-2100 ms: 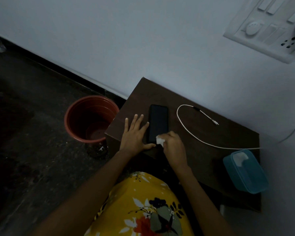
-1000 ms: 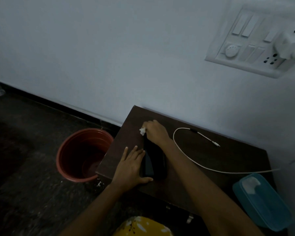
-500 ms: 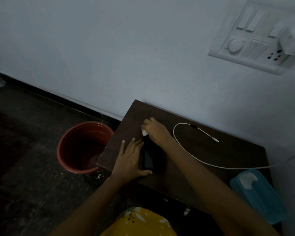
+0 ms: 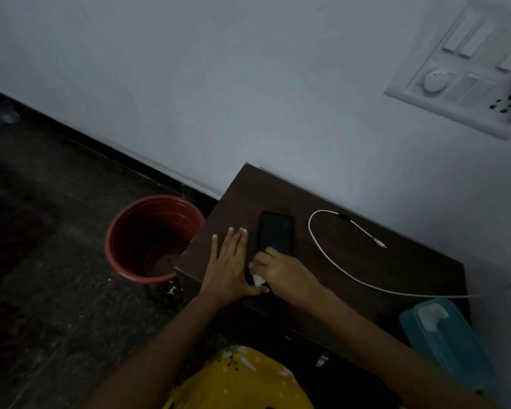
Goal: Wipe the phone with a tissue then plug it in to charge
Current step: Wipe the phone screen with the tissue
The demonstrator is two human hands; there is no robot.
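A black phone point(image 4: 275, 231) lies flat on the dark wooden table point(image 4: 396, 270), screen up. My right hand point(image 4: 283, 271) is closed on a small white tissue point(image 4: 258, 278) and covers the phone's near end. Flat on the table, fingers spread, my left hand point(image 4: 229, 265) presses against the phone's left edge, its thumb under the near end. A white charging cable point(image 4: 328, 258) curves across the table to the right of the phone, its free plug point(image 4: 381, 245) lying loose.
A red-brown bucket point(image 4: 152, 237) stands on the dark floor left of the table. A blue lidded box point(image 4: 446, 340) sits at the table's right end. A white switchboard with sockets point(image 4: 466, 75) hangs on the wall above right.
My right hand has drawn the tissue from the phone's far end back to its near end. The far half of the screen is now uncovered. My left hand stays beside the phone.
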